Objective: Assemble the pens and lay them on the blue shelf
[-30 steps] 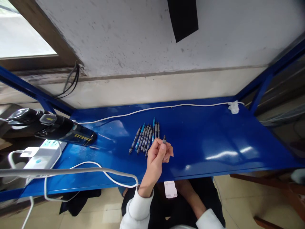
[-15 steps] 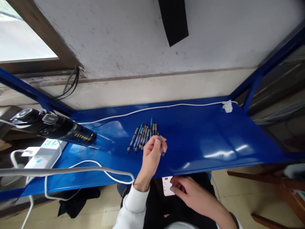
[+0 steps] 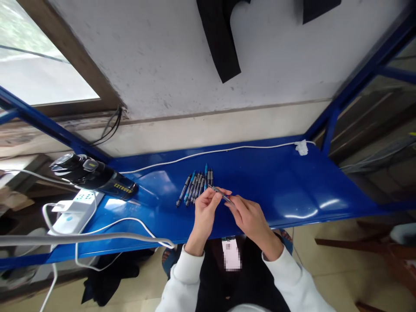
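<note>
Between my two hands, over the front part of the blue shelf (image 3: 260,182), is a dark grey pen (image 3: 222,193). My left hand (image 3: 207,206) is closed around its upper left end, thumb on top. The fingers of my right hand (image 3: 247,215) pinch the lower right end. Just beyond my left hand, several pens (image 3: 195,187) lie side by side in a row, most with grey grips and some with blue parts. My left hand hides the near ends of some of them. On my lap lies a phone (image 3: 232,255) with a lit, pale screen.
At the left a black bottle (image 3: 107,180) lies tilted beside a white power strip (image 3: 76,212) with cables. A white cord (image 3: 195,154) runs along the back to a crumpled white tissue (image 3: 302,147). Another cable (image 3: 130,237) crosses the front left edge.
My right hand has left the phone and come up to the pen, taking its right end. My left hand still holds the pen. The view has shifted slightly.
</note>
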Tool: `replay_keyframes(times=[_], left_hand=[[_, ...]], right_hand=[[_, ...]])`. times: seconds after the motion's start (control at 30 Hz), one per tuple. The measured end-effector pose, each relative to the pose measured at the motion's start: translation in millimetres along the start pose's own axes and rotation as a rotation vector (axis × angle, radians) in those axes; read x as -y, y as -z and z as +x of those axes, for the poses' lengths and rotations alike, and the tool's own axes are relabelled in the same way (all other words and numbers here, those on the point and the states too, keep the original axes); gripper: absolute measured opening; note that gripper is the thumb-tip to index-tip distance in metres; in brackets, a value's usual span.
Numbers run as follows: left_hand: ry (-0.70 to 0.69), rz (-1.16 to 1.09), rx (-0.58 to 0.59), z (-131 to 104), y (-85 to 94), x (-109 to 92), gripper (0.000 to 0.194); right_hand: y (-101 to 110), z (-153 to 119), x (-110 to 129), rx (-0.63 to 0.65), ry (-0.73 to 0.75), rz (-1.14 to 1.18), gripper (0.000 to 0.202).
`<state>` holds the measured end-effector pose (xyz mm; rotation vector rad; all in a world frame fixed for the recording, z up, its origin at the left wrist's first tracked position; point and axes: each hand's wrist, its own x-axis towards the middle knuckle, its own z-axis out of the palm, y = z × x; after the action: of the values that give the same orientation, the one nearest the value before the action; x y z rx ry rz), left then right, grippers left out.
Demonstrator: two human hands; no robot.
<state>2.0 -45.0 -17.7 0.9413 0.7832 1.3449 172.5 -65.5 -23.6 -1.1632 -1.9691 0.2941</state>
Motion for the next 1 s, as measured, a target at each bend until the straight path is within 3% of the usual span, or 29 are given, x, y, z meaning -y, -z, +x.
replay_keyframes(times=[0.07, 0.13, 0.27, 0.37, 0.47, 0.57, 0.63, 0.7, 0.77, 0.83, 0.87, 0.93, 1.0], left_hand=[[-0.013, 0.029, 0.005, 0, 0.3, 0, 0.023], [-0.046, 0.043, 0.032, 0, 0.6, -1, 0.021], [-0.126, 0.053, 0.083, -1, 1.5, 0, 0.02], [-0.148, 0.092, 0.107, -3, 0.7, 1, 0.021], [-0.172, 0.127, 0.135, -6, -1.9, -3, 0.02], [-0.209, 0.235, 0.146, -17, -4.7, -11, 0.023], [-0.212, 0.364, 0.157, -37, -6.2, -15, 0.024], [-0.194, 0.455, 0.159, -68, -7.2, -10, 0.033], [-0.13, 0.486, 0.1, -106, -5.8, 8, 0.03], [-0.07, 0.46, -0.029, -142, 1.5, 39, 0.024], [0.039, 0.468, -0.048, -157, 8.0, 59, 0.027], [0.296, 0.527, -0.11, -174, 26.4, 105, 0.034], [0.456, 0.608, -0.247, -177, 47.8, 151, 0.055]], right_hand=[[3, -3, 3, 0.003, -0.056, 0.098, 0.015], [6, -4, 9, 0.044, -0.227, 0.325, 0.021], [9, 1, 22, 0.197, -0.72, 1.122, 0.042], [13, 5, 23, 0.251, -0.866, 1.499, 0.044], [17, 1, 17, 0.319, -0.931, 1.657, 0.039], [21, -7, 9, 0.476, -0.962, 1.753, 0.041], [27, -11, 5, 0.514, -0.918, 1.712, 0.047], [37, -10, 1, 0.436, -0.863, 1.575, 0.044], [48, -2, -3, 0.294, -0.814, 1.407, 0.031], [57, 10, -10, 0.145, -0.756, 1.286, 0.028], [60, 18, -15, 0.061, -0.723, 1.244, 0.028], [61, 38, -26, -0.1, -0.661, 1.2, 0.024], [56, 62, -38, -0.197, -0.625, 1.241, 0.023]])
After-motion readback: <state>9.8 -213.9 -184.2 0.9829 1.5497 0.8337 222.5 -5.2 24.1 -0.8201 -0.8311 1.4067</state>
